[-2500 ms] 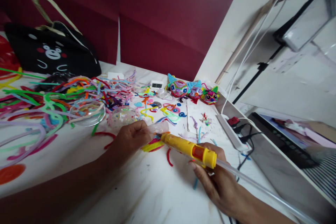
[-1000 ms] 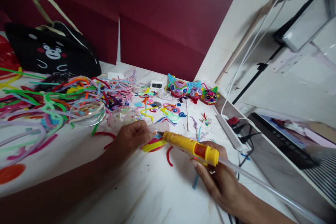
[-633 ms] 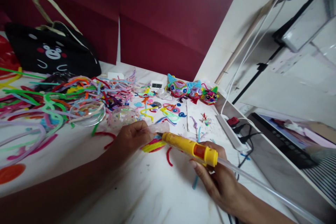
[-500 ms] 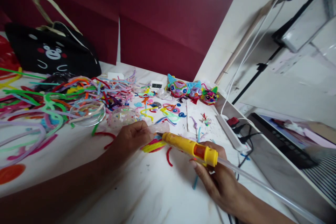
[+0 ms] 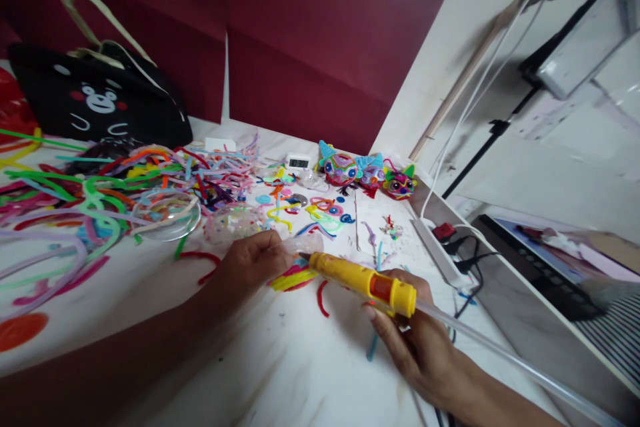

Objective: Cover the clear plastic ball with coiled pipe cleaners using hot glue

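Note:
My right hand [image 5: 420,327] is wrapped round a yellow glue gun [image 5: 360,280], with a long clear glue stick [image 5: 515,357] running out of its back end. The gun's dark nozzle [image 5: 304,255] points left, close to the fingertips of my left hand [image 5: 257,257]. Those fingers are pinched on a small translucent whitish piece [image 5: 307,243]; its exact kind I cannot make out. Just below the nozzle lie yellow and pink pipe cleaners [image 5: 293,280]. A short red pipe cleaner [image 5: 323,299] rests on the white table nearby.
A pile of coloured pipe cleaners [image 5: 100,207] and a clear plastic dome [image 5: 167,217] cover the left. Several decorated animal heads [image 5: 341,168] stand at the back beside a small digital clock [image 5: 299,161]. A power strip [image 5: 445,257] with cables lies right. A black bag [image 5: 100,97] sits back left.
Almost nothing differs. Both hands and the glue gun hold nearly the same position, the nozzle still near my left fingertips.

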Available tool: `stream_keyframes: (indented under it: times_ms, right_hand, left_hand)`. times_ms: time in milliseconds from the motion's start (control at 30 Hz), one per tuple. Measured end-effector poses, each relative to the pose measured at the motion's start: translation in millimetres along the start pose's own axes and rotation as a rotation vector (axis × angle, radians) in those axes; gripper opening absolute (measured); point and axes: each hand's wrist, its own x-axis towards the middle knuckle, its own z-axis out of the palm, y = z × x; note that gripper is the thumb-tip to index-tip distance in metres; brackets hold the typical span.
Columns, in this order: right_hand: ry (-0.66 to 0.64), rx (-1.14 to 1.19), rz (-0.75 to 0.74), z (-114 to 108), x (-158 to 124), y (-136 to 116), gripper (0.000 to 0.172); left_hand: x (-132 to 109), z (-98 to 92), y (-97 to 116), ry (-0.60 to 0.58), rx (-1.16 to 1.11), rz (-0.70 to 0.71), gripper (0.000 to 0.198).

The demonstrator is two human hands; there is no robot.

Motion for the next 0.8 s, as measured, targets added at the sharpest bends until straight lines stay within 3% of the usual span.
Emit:
stream_keyframes:
  times_ms: [800]
  right_hand:
    - [0.011, -0.015, 0.006, 0.9, -0.9, 2.7, 0.032]
  left_hand:
    - [-1.0, 2.5, 1.7, 0.042, -0.028, -0.005, 0.032]
